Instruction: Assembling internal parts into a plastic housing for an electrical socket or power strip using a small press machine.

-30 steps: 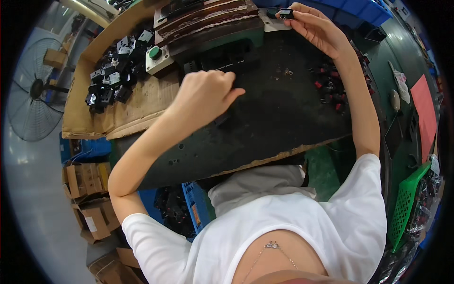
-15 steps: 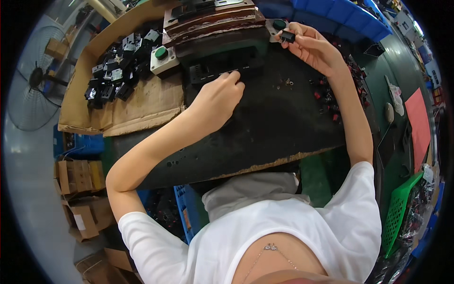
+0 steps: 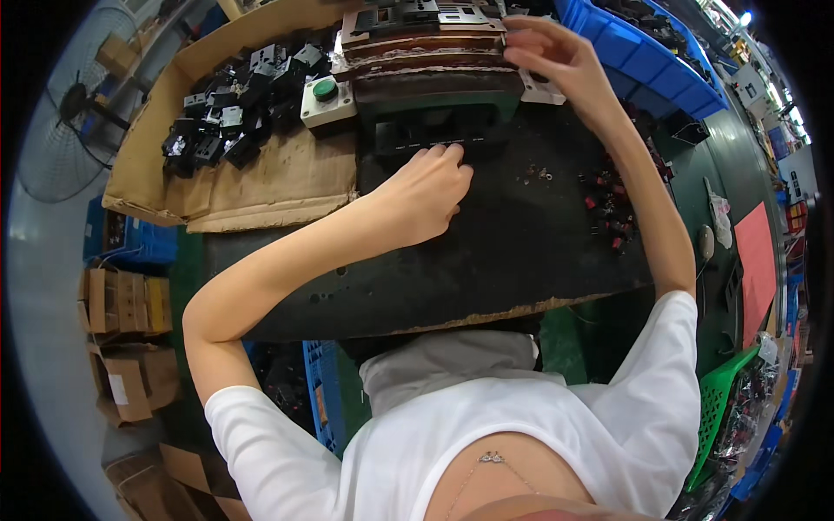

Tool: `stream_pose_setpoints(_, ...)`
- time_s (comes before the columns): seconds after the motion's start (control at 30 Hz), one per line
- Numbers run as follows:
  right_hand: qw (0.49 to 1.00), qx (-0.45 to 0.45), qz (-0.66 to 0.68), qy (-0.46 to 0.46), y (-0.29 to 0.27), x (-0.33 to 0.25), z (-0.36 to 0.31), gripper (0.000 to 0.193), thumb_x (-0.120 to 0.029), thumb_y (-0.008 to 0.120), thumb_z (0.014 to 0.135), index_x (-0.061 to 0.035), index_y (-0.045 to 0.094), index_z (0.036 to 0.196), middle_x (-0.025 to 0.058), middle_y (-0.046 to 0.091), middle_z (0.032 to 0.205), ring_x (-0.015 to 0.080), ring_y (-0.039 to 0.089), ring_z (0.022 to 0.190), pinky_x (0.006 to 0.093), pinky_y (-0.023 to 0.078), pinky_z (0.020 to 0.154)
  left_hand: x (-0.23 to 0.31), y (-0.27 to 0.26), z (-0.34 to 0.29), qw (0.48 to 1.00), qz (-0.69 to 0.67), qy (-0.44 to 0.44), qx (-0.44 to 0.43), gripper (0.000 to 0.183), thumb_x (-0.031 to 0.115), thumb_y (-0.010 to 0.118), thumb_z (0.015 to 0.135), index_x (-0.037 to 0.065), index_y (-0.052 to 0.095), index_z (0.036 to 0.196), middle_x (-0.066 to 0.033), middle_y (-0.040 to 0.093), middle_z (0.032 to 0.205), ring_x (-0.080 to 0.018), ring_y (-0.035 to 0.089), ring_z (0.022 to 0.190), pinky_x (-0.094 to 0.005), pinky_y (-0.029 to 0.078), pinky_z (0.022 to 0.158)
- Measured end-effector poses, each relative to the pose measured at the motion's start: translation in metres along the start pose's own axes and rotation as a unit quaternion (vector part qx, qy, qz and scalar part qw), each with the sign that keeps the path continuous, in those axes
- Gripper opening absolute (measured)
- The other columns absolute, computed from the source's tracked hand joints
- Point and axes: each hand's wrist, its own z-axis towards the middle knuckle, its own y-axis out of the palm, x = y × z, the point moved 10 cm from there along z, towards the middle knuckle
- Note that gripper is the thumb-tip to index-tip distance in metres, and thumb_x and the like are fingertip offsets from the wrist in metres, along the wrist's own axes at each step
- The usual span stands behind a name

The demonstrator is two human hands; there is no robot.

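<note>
At the front edge of a black plastic housing (image 3: 486,139), my left hand (image 3: 421,195) rests with its fingers curled closed. What those fingers hold, if anything, is hidden under the hand. Up at the right end of the stacked brown plates of a fixture (image 3: 417,65), my right hand (image 3: 560,61) has its fingers stretched out and apart. No part shows between them. Metal-and-black pieces (image 3: 408,16) lie on top of the fixture. A white box with a green button (image 3: 324,89) stands left of it; a matching box (image 3: 543,89) on the right is partly covered by my right hand.
A cardboard tray (image 3: 278,195) at left holds a heap of black parts (image 3: 239,108). Small red and black parts (image 3: 612,208) and tiny metal bits (image 3: 537,175) lie on the dark table (image 3: 512,260). A blue bin (image 3: 647,56) stands at back right, a green basket (image 3: 717,408) at lower right.
My right hand has moved up and left to the fixture's top, and its fingers have spread; the small black part it pinched no longer shows. My left hand stays at the housing.
</note>
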Motion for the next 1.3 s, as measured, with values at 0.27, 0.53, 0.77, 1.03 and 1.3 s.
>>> stream_pose_setpoints(0.27,0.977,-0.021,-0.199,-0.073,0.005,-0.028,0.051,0.041,0.003,0.066,0.074,0.0022,0.053,0.113,0.0114,0.065,0.09,0.0141,0.063,0.083,0.027,0.051,0.073,-0.031,-0.085,-0.001,0.947,-0.251,0.032,0.2,0.029,0.012,0.076,0.063,0.0,0.062,0.084,-0.0085,0.06,0.076,-0.0153,0.059,0.069,-0.0256,0.049,0.063)
stream_pose_setpoints(0.53,0.973,-0.055,-0.196,-0.111,0.019,-0.007,0.075,0.019,-0.008,0.068,0.077,0.0018,0.061,0.092,0.0094,0.066,0.079,0.0126,0.062,0.071,0.0263,0.05,0.065,-0.18,-0.153,0.004,0.878,-0.291,-0.021,0.378,0.017,-0.001,0.067,0.076,0.001,0.059,0.091,-0.0057,0.062,0.089,-0.01,0.06,0.086,-0.0236,0.049,0.076)
stream_pose_setpoints(0.77,0.969,-0.13,0.028,-0.209,0.013,0.012,0.087,0.012,-0.007,0.066,0.08,0.0016,0.063,0.088,0.0045,0.065,0.077,0.0077,0.058,0.072,0.0241,0.048,0.066,-0.175,-0.156,0.039,0.919,-0.243,-0.051,0.306,0.016,0.003,0.066,0.078,-0.003,0.056,0.089,-0.0094,0.061,0.089,-0.0158,0.06,0.086,-0.0273,0.049,0.079)
stream_pose_setpoints(1.03,0.977,-0.092,-0.177,-0.072,0.007,0.024,0.087,0.012,-0.007,0.067,0.078,0.0014,0.063,0.087,0.0055,0.065,0.078,0.0097,0.059,0.071,0.0254,0.047,0.064,-0.18,-0.15,0.042,0.922,-0.269,-0.061,0.271,0.013,0.0,0.064,0.078,-0.003,0.053,0.086,-0.009,0.059,0.094,-0.0157,0.058,0.09,-0.0285,0.049,0.08)
stream_pose_setpoints(1.3,0.951,-0.092,-0.265,-0.129,0.016,0.003,0.084,0.015,-0.01,0.067,0.075,-0.0007,0.062,0.084,0.0089,0.065,0.074,0.0169,0.06,0.064,0.0294,0.044,0.058,-0.173,-0.161,0.048,0.947,-0.228,-0.026,0.223,0.016,0.003,0.067,0.075,-0.003,0.054,0.084,-0.0081,0.06,0.088,-0.0145,0.058,0.086,-0.0285,0.048,0.077)
